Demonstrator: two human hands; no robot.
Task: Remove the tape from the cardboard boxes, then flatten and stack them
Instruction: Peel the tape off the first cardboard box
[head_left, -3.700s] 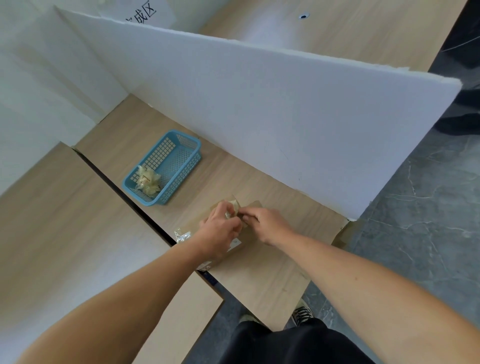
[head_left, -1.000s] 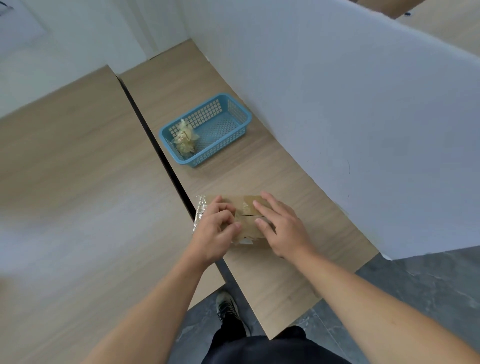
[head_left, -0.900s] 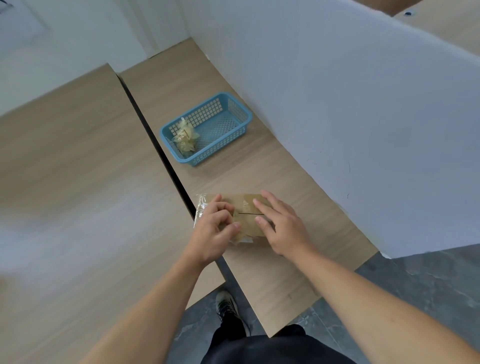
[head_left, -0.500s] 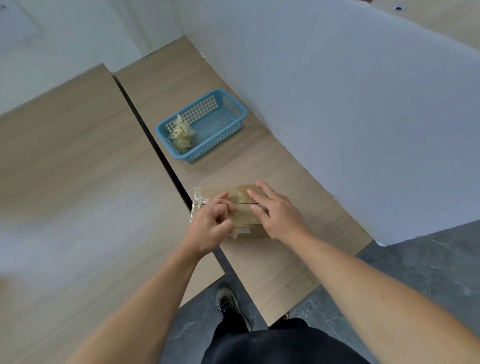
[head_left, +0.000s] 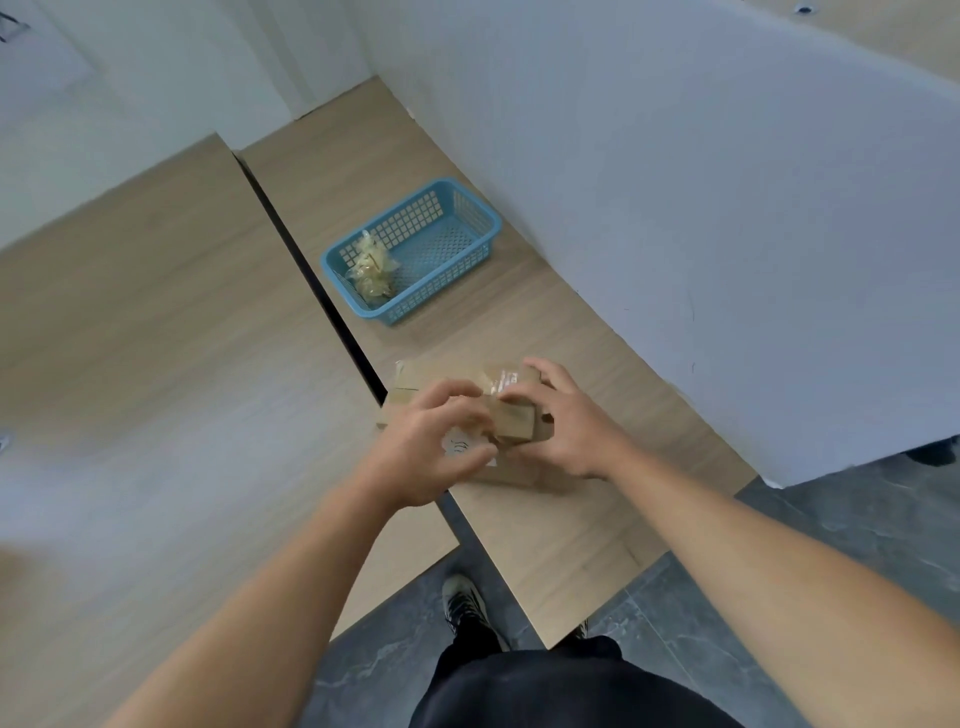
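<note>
Progress stands at an early to middle stage, by our reading. We find one small cardboard box (head_left: 470, 415) lying on the wooden table (head_left: 571, 519), near its left edge where a dark gap separates it from the neighbouring surface (head_left: 156, 364). Both hands are on the box. The left hand (head_left: 426, 447) has its fingers curled, thumb and forefinger drawn close together over the top face; it appears to be pinching at tape or a flap edge, though what exactly lies between the fingertips we cannot tell. The right hand (head_left: 566, 421) is spread, fingers laid over the box's far right end, seemingly steadying it.

Clear tape (head_left: 501, 382) still shows on the far upper part of the box, and a wrinkled strip (head_left: 400, 370) stands off its far left corner. One flap (head_left: 514, 421) seems partly lifted.

A blue plastic basket (head_left: 467, 228) stands well apart, further along the table, beside the white partition (head_left: 675, 182). It holds a crumpled wad of removed tape (head_left: 371, 270), which suggests some stripping is complete.

We see no flattened boxes and no stack in view. Outstanding, in our judgement: finishing the tape on this box, flattening it, and stacking.
</note>
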